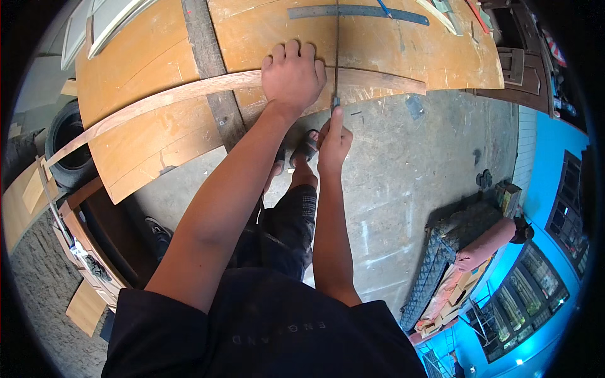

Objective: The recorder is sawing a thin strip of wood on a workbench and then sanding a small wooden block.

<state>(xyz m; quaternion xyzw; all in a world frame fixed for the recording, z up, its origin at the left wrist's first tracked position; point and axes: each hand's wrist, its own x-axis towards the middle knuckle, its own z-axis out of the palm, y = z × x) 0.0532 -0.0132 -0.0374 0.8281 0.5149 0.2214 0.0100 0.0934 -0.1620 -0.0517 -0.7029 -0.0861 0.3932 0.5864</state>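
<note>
Wooden strip (pixel 189 93), long and narrow, lies along the near side of the plywood tabletop (pixel 142 47), crossing the dark plank (pixel 211 60) and running out past the left edge. The left hand (pixel 293 75) is spread over it from above, palm down; whether fingers and thumb pinch it underneath I cannot tell. The right hand (pixel 334 142) is closed around the handle of what looks like a handsaw (pixel 337 44), its thin blade seen edge-on and passing across the strip just beside the left hand. The step in hand appears to be a crosscut, with the left hand bracing the piece (whether the teeth have bitten in is too fine to see). The next move, I judge, calls for firm downward pressure on the left and straight strokes on the right, fingers clear of the blade. A steel ruler (pixel 372 12) and a blue pencil (pixel 384 8) lie beyond.
</note>
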